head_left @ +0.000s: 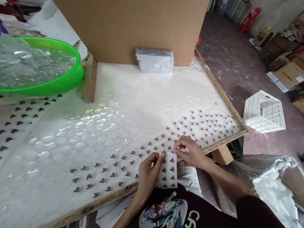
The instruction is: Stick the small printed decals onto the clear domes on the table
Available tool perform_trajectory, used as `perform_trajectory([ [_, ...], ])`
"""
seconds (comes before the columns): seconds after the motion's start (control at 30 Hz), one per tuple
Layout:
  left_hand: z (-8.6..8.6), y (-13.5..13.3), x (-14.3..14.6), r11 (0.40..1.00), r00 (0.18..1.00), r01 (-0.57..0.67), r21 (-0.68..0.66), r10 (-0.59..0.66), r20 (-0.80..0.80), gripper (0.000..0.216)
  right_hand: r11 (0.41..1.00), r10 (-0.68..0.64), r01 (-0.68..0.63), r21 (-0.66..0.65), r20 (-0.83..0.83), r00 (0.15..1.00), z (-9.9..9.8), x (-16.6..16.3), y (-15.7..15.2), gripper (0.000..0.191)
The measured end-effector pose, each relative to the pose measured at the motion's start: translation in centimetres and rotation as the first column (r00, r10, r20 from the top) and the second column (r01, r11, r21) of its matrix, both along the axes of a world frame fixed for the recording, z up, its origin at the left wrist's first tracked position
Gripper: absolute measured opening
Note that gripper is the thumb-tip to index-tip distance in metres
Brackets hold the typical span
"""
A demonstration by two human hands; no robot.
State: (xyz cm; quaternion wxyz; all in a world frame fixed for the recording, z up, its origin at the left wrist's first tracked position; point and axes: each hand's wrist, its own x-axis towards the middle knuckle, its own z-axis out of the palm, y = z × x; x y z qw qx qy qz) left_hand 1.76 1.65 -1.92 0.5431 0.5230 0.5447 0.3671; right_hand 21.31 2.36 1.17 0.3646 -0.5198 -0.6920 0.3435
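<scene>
Left hand (148,169): closed on the lower left side of a small white paper sheet (169,172) printed with rows of small dark pictures, thumb on its face. The sheet is held upright, clear of the tabletop, just over the near edge of the frame and in front of the person's dark shirt.

Right hand (190,152): thumb and forefinger pinched together at the sheet's upper right corner. Whether they grip the sheet itself or a single picture is too small to tell.

Work surface: a shallow wooden-framed white tray (220,91) covered with rows of clear round glass domes (78,145). The domes in the near right portion (201,126) each show a dark picture beneath; those further left and back are plain.

Surroundings: a green plastic basin (71,79) filled with clear domes stands at the left. A brown cardboard box (130,25) stands at the far end, with a plastic-wrapped packet (155,59) against it. A white plastic crate (263,110) lies on the floor to the right.
</scene>
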Motion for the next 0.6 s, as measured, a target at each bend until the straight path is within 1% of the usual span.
perform_trajectory([
  [0.03, 0.0, -0.1, 0.0, 1.0, 1.0, -0.002, -0.003, 0.002, -0.003, 0.038, 1.0, -0.028, 0.028, -0.001, -0.039, 0.999, 0.1, 0.0, 0.0, 0.009],
  [0.1, 0.0, -0.2, 0.2, 1.0, 1.0, 0.009, -0.003, -0.009, -0.011, 0.039, 0.997, -0.063, 0.058, -0.046, -0.116, 0.991, 0.0, -0.3, 0.0, 0.006],
  [0.13, 0.0, -0.3, 0.3, 1.0, 1.0, 0.023, 0.005, -0.023, -0.017, 0.039, 0.995, -0.058, 0.045, -0.085, -0.155, 0.986, -0.1, -0.5, 0.0, 0.013],
  [0.2, 0.1, -0.4, 0.4, 0.998, 0.998, 0.054, 0.033, -0.053, -0.035, 0.038, 0.985, -0.017, -0.023, -0.169, -0.233, 0.972, -0.5, -0.9, 0.0, 0.03],
  [0.23, 0.2, -0.4, 0.5, 0.997, 0.997, 0.068, 0.048, -0.066, -0.044, 0.038, 0.978, -0.002, -0.053, -0.2, -0.266, 0.964, -0.6, -1.1, 0.0, 0.034],
  [0.3, 0.3, -0.4, 0.6, 0.994, 0.995, 0.088, 0.066, -0.084, -0.06, 0.039, 0.971, 0.004, -0.078, -0.225, -0.313, 0.95, -0.9, -1.4, -0.1, 0.033],
  [0.4, 0.5, -0.3, 0.7, 0.991, 0.991, 0.118, 0.063, -0.113, -0.076, 0.039, 0.977, -0.015, -0.058, -0.205, -0.338, 0.941, -0.8, -1.6, -0.3, 0.03],
  [0.5, 0.7, -0.3, 0.8, 0.987, 0.986, 0.152, 0.055, -0.147, -0.084, 0.039, 0.987, -0.05, -0.002, -0.162, -0.316, 0.947, -0.3, -1.3, -0.3, 0.026],
  [0.57, 0.8, -0.5, 0.9, 0.985, 0.984, 0.163, 0.061, -0.158, -0.083, 0.039, 0.991, -0.096, 0.065, -0.119, -0.279, 0.955, 0.2, -0.1, 0.3, 0.018],
  [0.6, 0.8, -0.5, 0.9, 0.984, 0.983, 0.168, 0.062, -0.163, -0.079, 0.04, 0.988, -0.137, 0.115, -0.099, -0.256, 0.957, 0.4, 1.0, 0.9, 0.016],
])
